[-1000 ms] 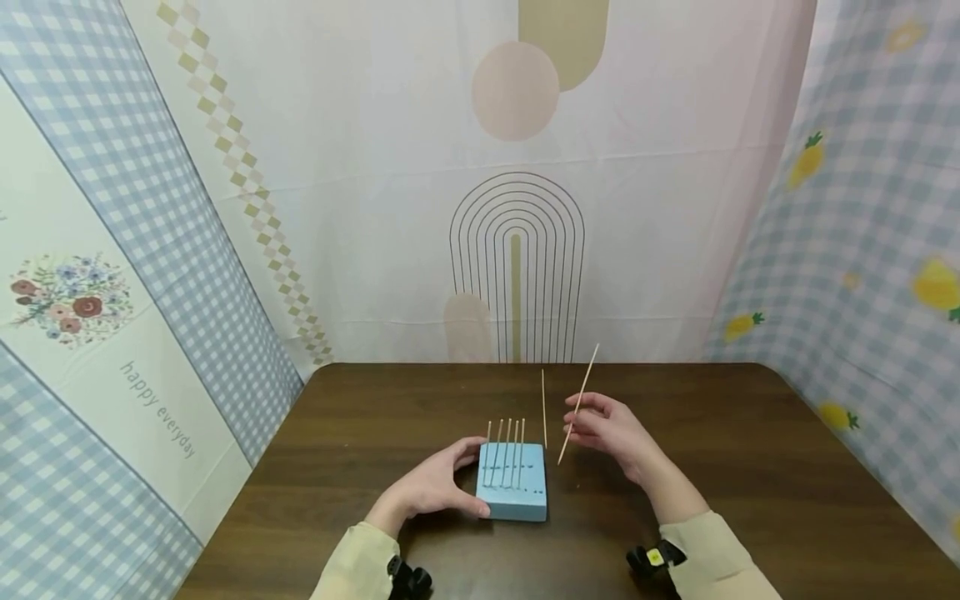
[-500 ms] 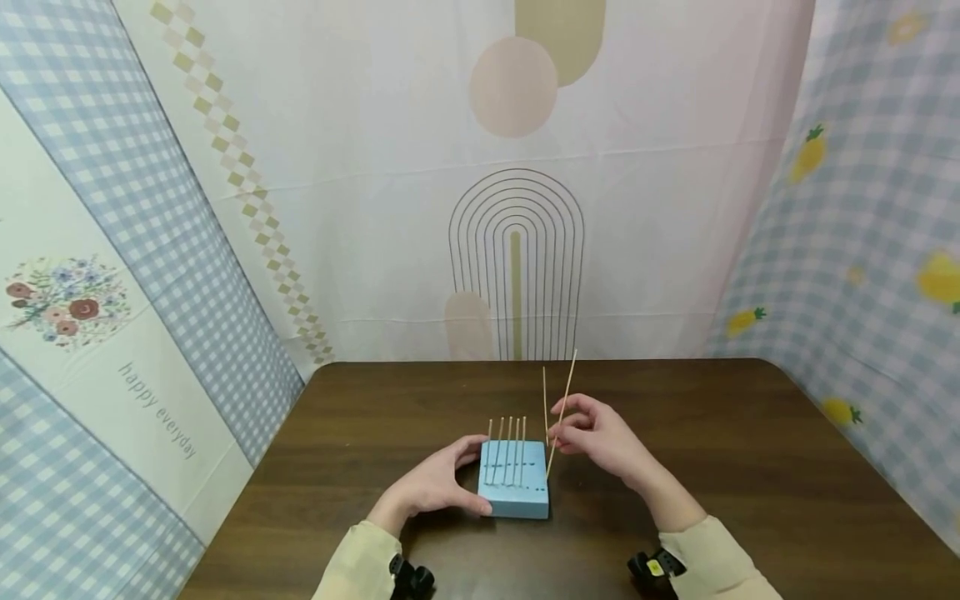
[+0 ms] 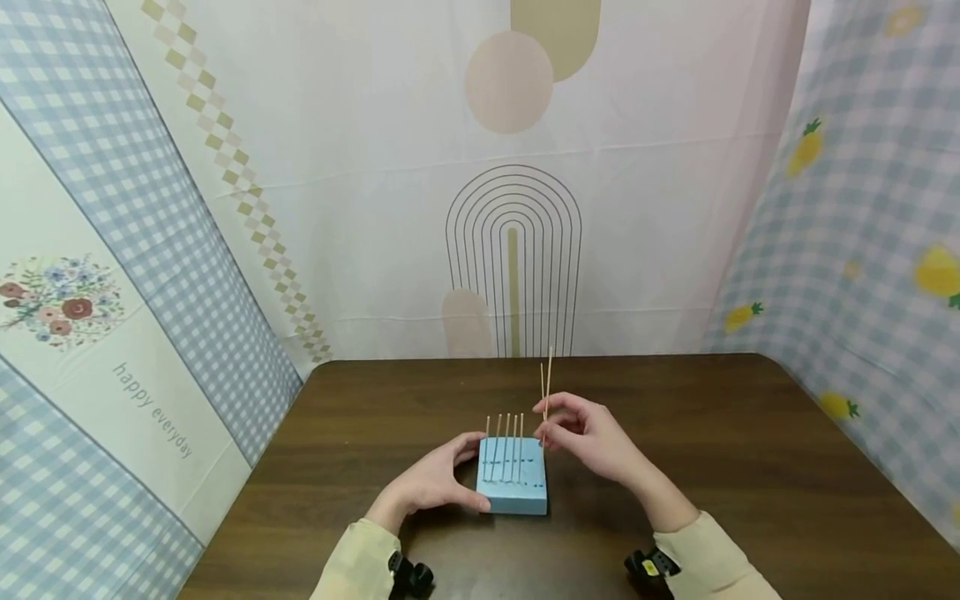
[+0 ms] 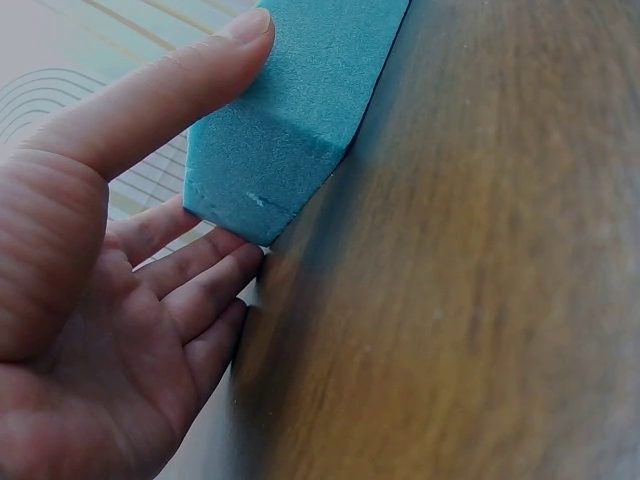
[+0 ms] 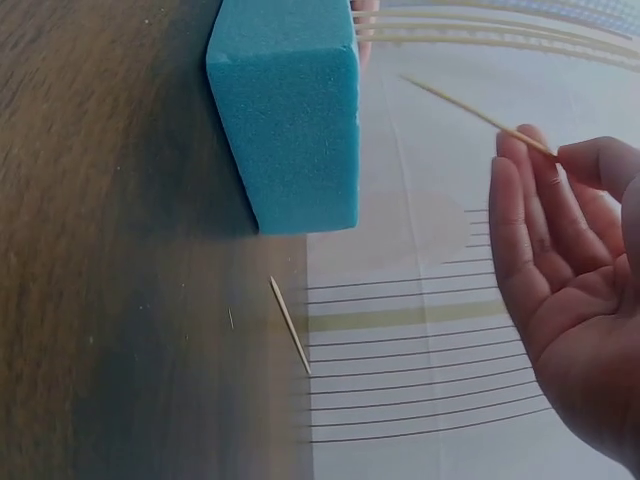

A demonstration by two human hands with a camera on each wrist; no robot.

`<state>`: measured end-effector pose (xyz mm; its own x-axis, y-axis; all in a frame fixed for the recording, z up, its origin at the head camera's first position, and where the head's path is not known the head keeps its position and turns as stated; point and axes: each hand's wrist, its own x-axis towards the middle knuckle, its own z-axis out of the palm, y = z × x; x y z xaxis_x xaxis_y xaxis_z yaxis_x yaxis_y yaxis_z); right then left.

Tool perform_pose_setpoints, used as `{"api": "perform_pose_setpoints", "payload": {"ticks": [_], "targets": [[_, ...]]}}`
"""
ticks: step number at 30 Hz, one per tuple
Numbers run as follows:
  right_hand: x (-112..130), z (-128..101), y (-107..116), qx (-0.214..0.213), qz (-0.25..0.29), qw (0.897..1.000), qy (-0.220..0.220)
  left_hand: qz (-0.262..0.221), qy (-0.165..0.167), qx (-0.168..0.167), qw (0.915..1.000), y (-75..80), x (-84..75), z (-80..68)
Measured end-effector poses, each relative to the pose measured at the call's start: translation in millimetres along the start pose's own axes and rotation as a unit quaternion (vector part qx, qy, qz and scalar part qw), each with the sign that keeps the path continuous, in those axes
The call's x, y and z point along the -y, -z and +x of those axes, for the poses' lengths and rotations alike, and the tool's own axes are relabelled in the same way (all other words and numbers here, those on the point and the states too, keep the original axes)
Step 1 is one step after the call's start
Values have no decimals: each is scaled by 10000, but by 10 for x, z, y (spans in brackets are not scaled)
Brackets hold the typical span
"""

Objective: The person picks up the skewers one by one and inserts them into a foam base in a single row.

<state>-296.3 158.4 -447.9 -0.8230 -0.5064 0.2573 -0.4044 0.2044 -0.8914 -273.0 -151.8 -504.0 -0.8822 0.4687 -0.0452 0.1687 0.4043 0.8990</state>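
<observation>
A dark brown wooden bench (image 3: 750, 467) stands inside a tent of printed cloth: a pale backdrop with an arch of thin lines behind the bench, blue gingham panels to either side, one with flowers and lettering, the other with yellow fruit.

A blue foam block (image 3: 512, 487) sits on the bench near its front edge. The left hand (image 3: 431, 483) holds the block from its left side, thumb lying along the near face and the other fingers (image 4: 190, 290) curled round the far corner, touching the foam. The right hand (image 3: 592, 437) hovers just right of the block's far right corner, its thumb and forefinger pinched together on one thin wooden skewer (image 3: 548, 385), which stands nearly upright with its lower end down at the block's top; whether the tip has entered the foam cannot be told. The remaining fingers of that hand are relaxed and slightly spread.

Five skewers (image 3: 505, 442) stand upright in a row in the block. One more skewer (image 3: 542, 392) rises just beyond the block's right side, close against the held one. That makes seven skewers, one block, two hands. A short splinter of wood (image 5: 290, 325) lies on the bench beside the block.
</observation>
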Motion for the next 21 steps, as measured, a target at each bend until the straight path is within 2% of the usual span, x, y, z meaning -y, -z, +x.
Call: {"api": "perform_pose_setpoints", "payload": {"ticks": [9, 21], "targets": [[10, -7, -67, 9, -18, 9975, 704, 64, -15, 10, 10000, 3, -32, -19], [41, -22, -122, 229, -256, 9938, 1056, 62, 0, 5, 10000, 5, -36, -22]]}}
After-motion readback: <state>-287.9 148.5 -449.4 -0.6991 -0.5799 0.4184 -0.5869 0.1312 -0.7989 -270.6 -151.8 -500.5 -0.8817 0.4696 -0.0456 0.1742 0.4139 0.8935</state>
